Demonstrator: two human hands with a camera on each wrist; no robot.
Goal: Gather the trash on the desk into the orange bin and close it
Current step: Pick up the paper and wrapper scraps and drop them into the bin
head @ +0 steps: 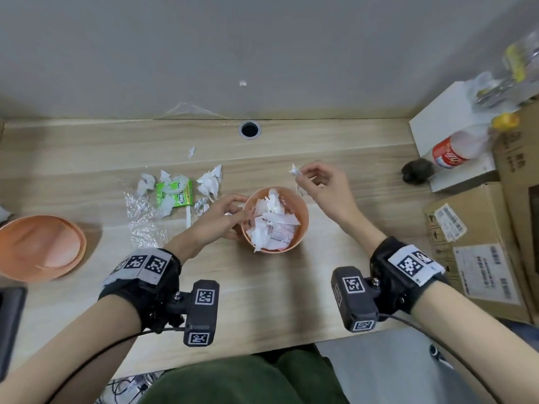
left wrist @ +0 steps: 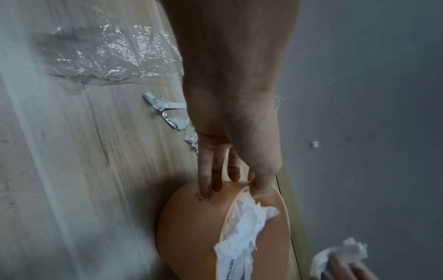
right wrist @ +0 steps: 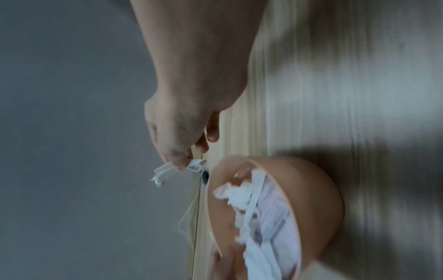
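The left hand (head: 221,217) is gripping the rim of the orange bin (head: 303,220), apparently steadying it mid-desk. Beyond, the right hand (head: 320,188) is pinching a paper scrap (head: 294,170) above the rim, seemingly for dropping in. Tissues (head: 208,182) are lying farther left.

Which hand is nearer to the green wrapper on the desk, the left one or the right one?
Left. The left hand holds the rim of the orange bin, just right of the green wrapper. The right hand pinches a paper scrap beyond the bin's far side.
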